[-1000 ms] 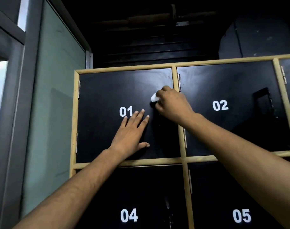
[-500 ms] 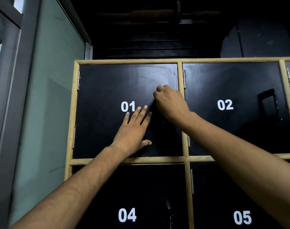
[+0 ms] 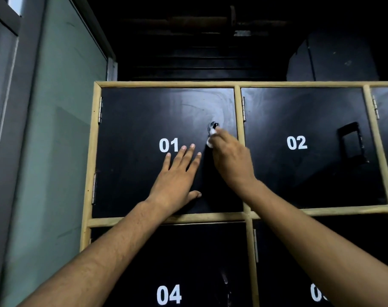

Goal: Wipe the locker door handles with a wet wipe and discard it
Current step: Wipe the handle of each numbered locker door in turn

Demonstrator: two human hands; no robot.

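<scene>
On door 01 (image 3: 144, 120), near its right edge and a little above mid-height: handle (image 3: 213, 125) shows only at its glossy top end; the rest is hidden behind the right hand (image 3: 230, 160).

Wet wipe (image 3: 210, 142): white, bunched, held against the handle just below that top end; a small white fold shows at the fingertip, a larger lobe to the left of the knuckles.

Right hand: fingers (image 3: 221, 135) curled round the wet wipe, gripping it; back of hand toward the camera; forearm runs in from the lower right, crossing the wooden frame (image 3: 166, 84) at the door's lower right corner.

Left hand (image 3: 177, 178): palm flat on door 01, below and right of the "01" numeral; fingers straight and slightly spread, tips just beside the numeral; thumb out to the right, toward the bottom edge; holds nothing; close to the right hand but not touching it.

Door 01 surface: faint smear marks toward the top right corner; hinges (image 3: 100, 109) on the left edge.

Door 02 (image 3: 299, 173): to the right, across the frame post; second handle (image 3: 350, 140) is a dark rectangular loop near its right edge; no hand on it.

Door 04 (image 3: 166, 251): directly below door 01; detail near its right edge too dark to tell.

Glass partition (image 3: 62, 129): stands left of the lockers.
</scene>
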